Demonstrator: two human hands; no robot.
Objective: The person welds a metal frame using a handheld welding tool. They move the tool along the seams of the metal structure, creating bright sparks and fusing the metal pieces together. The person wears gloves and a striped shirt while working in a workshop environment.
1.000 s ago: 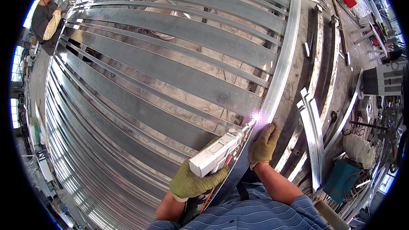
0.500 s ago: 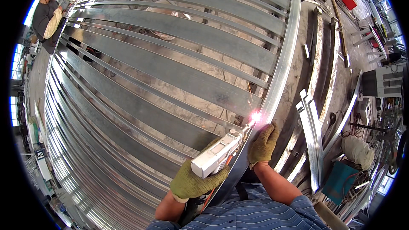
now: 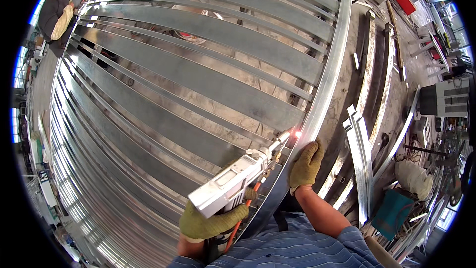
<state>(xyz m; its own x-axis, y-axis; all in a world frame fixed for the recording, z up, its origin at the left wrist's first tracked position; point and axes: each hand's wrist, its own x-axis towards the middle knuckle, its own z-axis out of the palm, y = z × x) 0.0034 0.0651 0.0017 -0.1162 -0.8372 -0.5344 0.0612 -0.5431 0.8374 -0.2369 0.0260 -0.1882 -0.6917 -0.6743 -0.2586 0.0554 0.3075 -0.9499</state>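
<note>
In my gloved left hand is a white handheld welding gun, gripped from below. Its nozzle points up and right at a small pinkish-red glowing spot on the rail, a short way off the tip. An orange hose runs down from the gun. My right hand, also in an olive glove, is closed on the outer edge of the long metal side rail, just below the spot. Flat and narrow metal slats meet this rail from the left, forming a large panel.
At the far left, a person in dark clothing stands by the panel's other side. Right of the rail, long rusty beams and shiny metal profiles lie on the floor. A red box and a teal box stand further right.
My left hand has drawn the welding gun back toward the lower left. The large bright flash has shrunk to a small glowing spot. My right hand has barely moved.
</note>
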